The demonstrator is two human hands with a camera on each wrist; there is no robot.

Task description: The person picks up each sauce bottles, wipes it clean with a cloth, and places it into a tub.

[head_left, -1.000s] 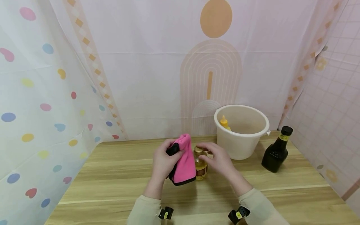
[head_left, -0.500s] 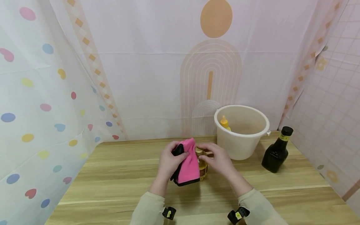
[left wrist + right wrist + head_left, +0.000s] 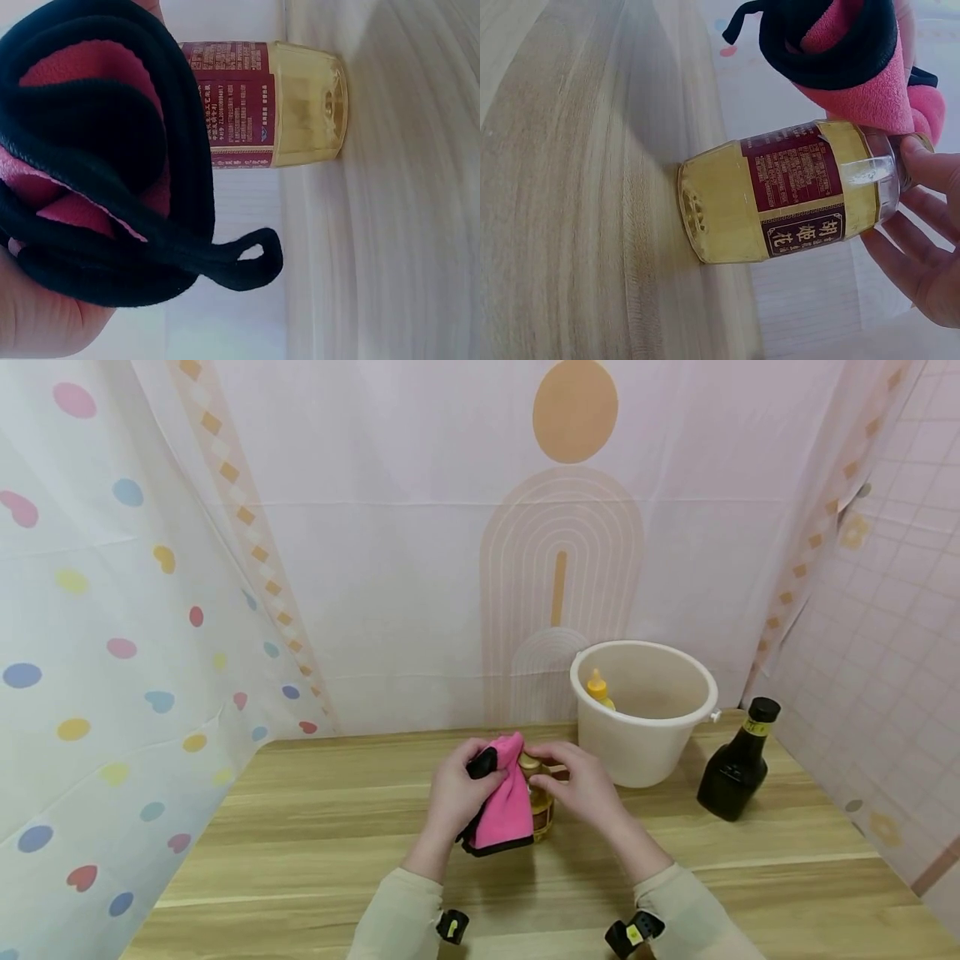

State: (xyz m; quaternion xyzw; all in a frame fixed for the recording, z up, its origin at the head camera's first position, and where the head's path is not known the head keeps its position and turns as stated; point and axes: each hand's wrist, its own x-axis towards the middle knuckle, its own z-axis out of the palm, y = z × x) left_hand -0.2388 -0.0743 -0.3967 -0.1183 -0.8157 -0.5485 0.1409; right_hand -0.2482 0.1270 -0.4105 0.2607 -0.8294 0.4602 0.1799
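My left hand [image 3: 459, 789] grips a bunched pink cloth [image 3: 507, 814] with black edging. A black hanging loop [image 3: 255, 262] sticks out of its rolled end in the left wrist view. Against the cloth's right side stands an oil bottle [image 3: 795, 187], clear with yellow liquid, a dark red label and a gold cap [image 3: 529, 762]. My right hand [image 3: 581, 781] holds the bottle at its neck, thumb and fingers around it just under the cap. In the right wrist view the cloth touches the bottle near its shoulder. The bottle's base rests on the wooden table [image 3: 315, 843].
Behind my right hand stands a white bucket [image 3: 630, 752], with a yellow-capped bottle [image 3: 598, 687] inside at its left. A dark bottle with a black cap [image 3: 735, 772] stands right of the bucket. Patterned curtains [image 3: 397, 568] enclose the table at the back and sides.
My left hand has moved right with the cloth, bringing it against the bottle and covering part of it. My right hand has stayed at the bottle's neck.
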